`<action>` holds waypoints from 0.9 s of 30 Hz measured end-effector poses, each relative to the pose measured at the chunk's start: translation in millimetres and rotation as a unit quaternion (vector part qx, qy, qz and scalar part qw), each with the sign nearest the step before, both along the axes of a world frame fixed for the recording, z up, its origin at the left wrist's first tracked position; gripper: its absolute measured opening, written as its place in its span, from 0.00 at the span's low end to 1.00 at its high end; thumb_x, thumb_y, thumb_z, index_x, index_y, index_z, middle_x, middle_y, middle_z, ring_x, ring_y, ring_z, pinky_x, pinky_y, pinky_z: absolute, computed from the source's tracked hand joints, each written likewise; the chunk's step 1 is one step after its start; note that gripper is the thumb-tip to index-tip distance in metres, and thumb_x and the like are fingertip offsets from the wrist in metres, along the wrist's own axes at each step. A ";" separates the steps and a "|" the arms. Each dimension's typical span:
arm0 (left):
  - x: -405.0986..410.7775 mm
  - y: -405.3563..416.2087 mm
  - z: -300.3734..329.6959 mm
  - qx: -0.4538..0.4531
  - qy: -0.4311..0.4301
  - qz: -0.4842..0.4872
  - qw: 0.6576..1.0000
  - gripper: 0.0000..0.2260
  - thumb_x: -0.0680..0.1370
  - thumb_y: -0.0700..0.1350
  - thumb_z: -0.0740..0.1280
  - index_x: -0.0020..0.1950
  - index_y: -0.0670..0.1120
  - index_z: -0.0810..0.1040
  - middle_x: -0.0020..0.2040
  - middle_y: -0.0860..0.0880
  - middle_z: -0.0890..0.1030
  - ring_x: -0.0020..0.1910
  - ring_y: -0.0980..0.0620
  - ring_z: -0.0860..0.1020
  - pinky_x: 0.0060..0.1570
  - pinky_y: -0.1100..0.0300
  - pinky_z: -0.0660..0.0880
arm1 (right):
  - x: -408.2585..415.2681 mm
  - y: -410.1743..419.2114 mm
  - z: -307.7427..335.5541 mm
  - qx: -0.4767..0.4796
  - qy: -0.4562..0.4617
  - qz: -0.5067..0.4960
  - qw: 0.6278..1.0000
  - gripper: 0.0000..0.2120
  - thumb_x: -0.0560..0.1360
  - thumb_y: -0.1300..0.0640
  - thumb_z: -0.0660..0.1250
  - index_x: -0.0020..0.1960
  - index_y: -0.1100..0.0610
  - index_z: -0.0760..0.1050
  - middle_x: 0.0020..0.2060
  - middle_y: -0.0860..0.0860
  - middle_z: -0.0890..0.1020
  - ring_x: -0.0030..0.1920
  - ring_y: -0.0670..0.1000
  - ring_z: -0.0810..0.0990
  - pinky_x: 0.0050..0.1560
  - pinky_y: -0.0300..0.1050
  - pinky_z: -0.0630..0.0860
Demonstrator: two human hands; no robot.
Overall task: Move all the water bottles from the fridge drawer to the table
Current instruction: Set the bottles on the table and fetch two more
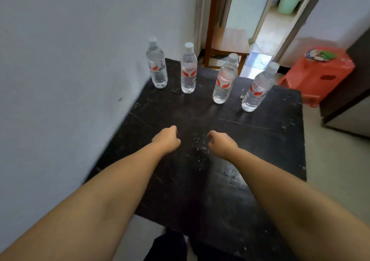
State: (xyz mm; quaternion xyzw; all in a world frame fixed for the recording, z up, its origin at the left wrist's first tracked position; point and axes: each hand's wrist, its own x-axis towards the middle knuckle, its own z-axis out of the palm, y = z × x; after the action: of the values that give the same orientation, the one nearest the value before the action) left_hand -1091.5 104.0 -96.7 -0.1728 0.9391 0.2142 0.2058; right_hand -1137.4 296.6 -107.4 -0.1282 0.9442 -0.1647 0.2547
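Several clear water bottles with white caps and red-and-white labels stand upright in a row along the far side of the black table [270, 140]: the leftmost bottle [157, 64] by the wall, a second bottle [188, 68], a third bottle [225, 79], and the rightmost bottle [257, 88]. My left hand [167, 139] and my right hand [220, 143] hover over the middle of the table, both curled into loose fists with nothing in them, well short of the bottles. The fridge drawer is out of sight.
A white wall runs along the table's left side. Behind the table stand a wooden chair [228, 44] and an open doorway. A red plastic stool [320, 70] sits at the right, beside a dark cabinet [350, 100].
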 end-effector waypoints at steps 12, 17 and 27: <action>198.4 4.7 -13.2 -0.005 0.052 0.260 0.964 0.19 0.78 0.48 0.63 0.68 0.48 0.65 0.52 0.45 0.78 0.47 0.46 0.78 0.45 0.50 0.77 | 90.5 -63.8 -15.8 0.015 0.010 0.315 0.949 0.15 0.78 0.56 0.57 0.63 0.53 0.72 0.56 0.56 0.79 0.51 0.58 0.79 0.49 0.48 0.77; 295.2 31.5 -19.1 -0.006 0.051 0.367 0.929 0.21 0.77 0.45 0.64 0.68 0.44 0.65 0.58 0.39 0.76 0.53 0.39 0.77 0.47 0.53 0.73 | 153.7 -87.9 -16.3 0.014 -0.001 0.450 0.893 0.15 0.79 0.54 0.58 0.64 0.53 0.71 0.52 0.53 0.79 0.48 0.54 0.78 0.45 0.46 0.75; 497.6 89.8 -10.2 -0.005 0.030 0.580 0.814 0.20 0.78 0.45 0.62 0.69 0.44 0.64 0.54 0.42 0.77 0.50 0.43 0.77 0.48 0.52 0.75 | 334.1 -127.9 -12.6 0.042 0.030 0.678 0.733 0.15 0.79 0.54 0.57 0.63 0.57 0.71 0.59 0.59 0.77 0.57 0.60 0.77 0.55 0.50 0.74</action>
State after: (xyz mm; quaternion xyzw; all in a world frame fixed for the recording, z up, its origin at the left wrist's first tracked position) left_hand -593.9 193.8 -106.9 -0.6801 0.6712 0.2945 0.0139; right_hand -803.3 168.7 -120.0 -0.7284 0.6198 0.0959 0.2758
